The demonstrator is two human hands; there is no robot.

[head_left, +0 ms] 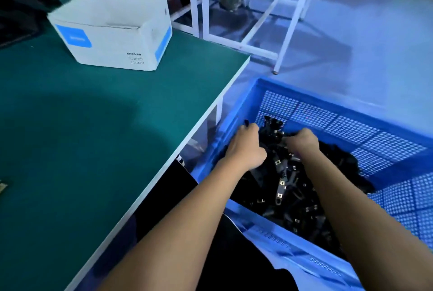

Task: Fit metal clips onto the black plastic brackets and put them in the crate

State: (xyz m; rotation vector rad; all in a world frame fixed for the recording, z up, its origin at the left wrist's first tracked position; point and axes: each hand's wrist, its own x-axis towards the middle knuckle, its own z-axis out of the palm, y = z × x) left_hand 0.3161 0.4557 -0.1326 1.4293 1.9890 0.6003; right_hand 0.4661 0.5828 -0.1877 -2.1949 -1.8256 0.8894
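Both hands were down inside the blue crate (346, 108), which stood on the floor just beside the desk (70, 126). The left hand (246, 147) had its fingers curled into the heap of black brackets (290, 187), gripping some of them. The right hand (302, 140) was likewise curled on brackets at the top of the heap. Many brackets carried small metal clips (280, 195). The heap filled the crate's near half. On the desk, well apart from the crate, stood an open white box (112, 33).
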